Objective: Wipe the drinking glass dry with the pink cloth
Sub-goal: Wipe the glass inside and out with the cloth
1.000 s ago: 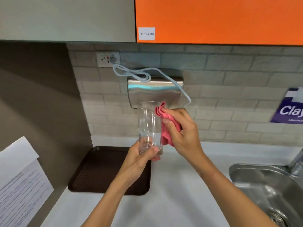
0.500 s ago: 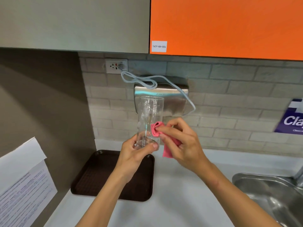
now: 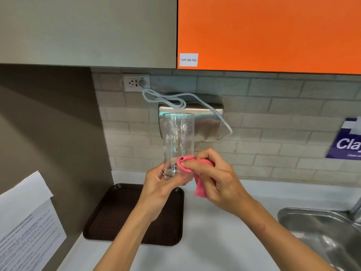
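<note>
Head view showed the left hand [image 3: 156,189] wrapped around the base of the drinking glass [image 3: 178,143], thumb and fingers closed on its lowest part, holding it upright in the air above the counter [image 3: 224,241]. The right hand [image 3: 218,178] was closed on the pink cloth [image 3: 188,163], pinching a bunched fold of it between thumb and fingertips and pressing that fold against the lower right side of the glass, just above the left hand's grip. A loose corner of the cloth hung down below the right palm, clear of the counter. The glass was clear and tall, its open rim up, and faint streaks or droplets showed on its upper wall; whether they were inside or outside could not be told. Both forearms reached in from the bottom edge. Below the hands a dark brown tray [image 3: 109,222] lay on the white counter against the left wall, with nothing on it that could be seen. To the right a steel sink [image 3: 322,231] was set into the counter. Behind the glass a metal hand dryer [image 3: 207,122] was fixed to the tiled wall, its pale cord [image 3: 166,98] looped up to a wall socket [image 3: 136,83]. Above hung a grey cabinet [image 3: 88,30] and an orange cabinet [image 3: 273,32] bearing a small white label [image 3: 188,60]. A printed paper sheet [image 3: 25,222] was stuck to the left wall, and a blue sign [image 3: 347,141] sat at the right edge.
</note>
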